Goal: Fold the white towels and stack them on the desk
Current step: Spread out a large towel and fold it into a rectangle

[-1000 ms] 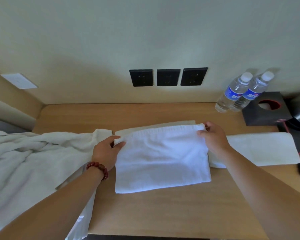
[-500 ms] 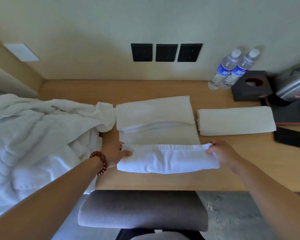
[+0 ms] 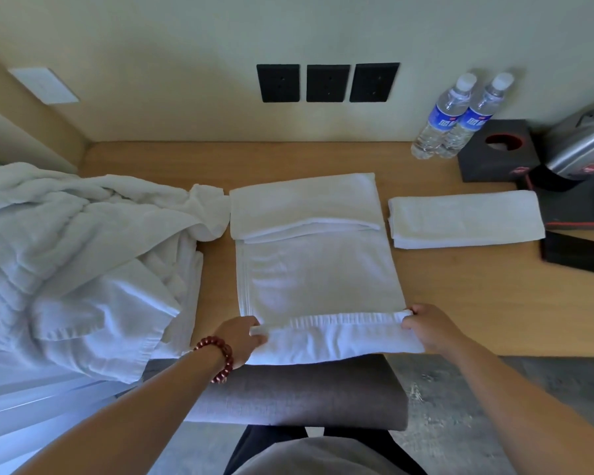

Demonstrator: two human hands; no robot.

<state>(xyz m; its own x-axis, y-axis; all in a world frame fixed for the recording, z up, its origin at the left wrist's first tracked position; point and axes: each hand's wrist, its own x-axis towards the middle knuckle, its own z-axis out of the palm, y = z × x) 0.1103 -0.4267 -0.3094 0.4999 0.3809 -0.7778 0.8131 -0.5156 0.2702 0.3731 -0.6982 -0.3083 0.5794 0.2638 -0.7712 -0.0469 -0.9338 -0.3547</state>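
I have a white towel spread flat on the wooden bench, its near hem turned up and folded over at the front edge. My left hand pinches the left corner of that hem, thumb on top and fingers curled under the cloth; a red bead bracelet sits on that wrist. My right hand pinches the right corner in the same way, fingers closed round the ribbed edge. The far end of the towel lies doubled back on itself, forming a thicker band toward the wall. Just right of it, apart from it, a folded towel lies as a narrow oblong on the bench. To the left, a heap of unfolded white towels spills over the bench edge, one twisted corner touching the far-left side of the towel I hold. Behind, two water bottles stand side by side against the wall, next to a black tissue box and a steel kettle. Three black wall sockets sit above the bench. A grey chair seat is below the bench edge, under my arms.
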